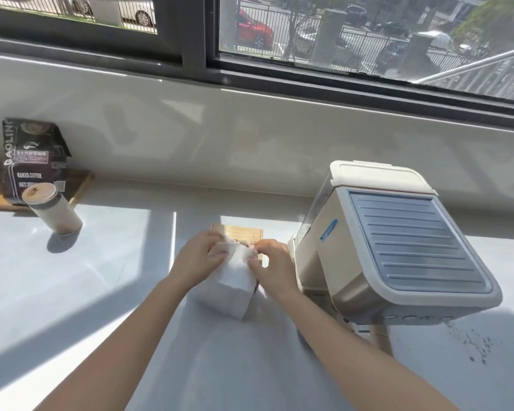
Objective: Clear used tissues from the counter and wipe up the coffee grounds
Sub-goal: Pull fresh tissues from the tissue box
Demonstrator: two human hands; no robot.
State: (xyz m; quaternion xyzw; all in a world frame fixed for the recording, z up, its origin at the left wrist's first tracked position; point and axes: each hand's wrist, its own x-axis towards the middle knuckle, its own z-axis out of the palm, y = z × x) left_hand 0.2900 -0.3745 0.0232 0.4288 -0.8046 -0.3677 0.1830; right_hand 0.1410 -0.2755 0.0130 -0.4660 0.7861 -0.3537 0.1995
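Your left hand (201, 256) and right hand (272, 262) each pinch the white tissue (232, 280), probably opening it for wiping. The coffee grounds (472, 342) lie at four o'clock, beside the coffee machine (398, 247).

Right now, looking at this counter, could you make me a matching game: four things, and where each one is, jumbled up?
Things
1. coffee bag
2. jar
3. tissue
4. coffee grounds
Places
A. scattered on the counter beside the coffee machine
B. pinched by the left hand and right hand
C. on the wooden tray, far left
D. on the counter, in front of the tray
Pairs: 1-C, 2-D, 3-B, 4-A.
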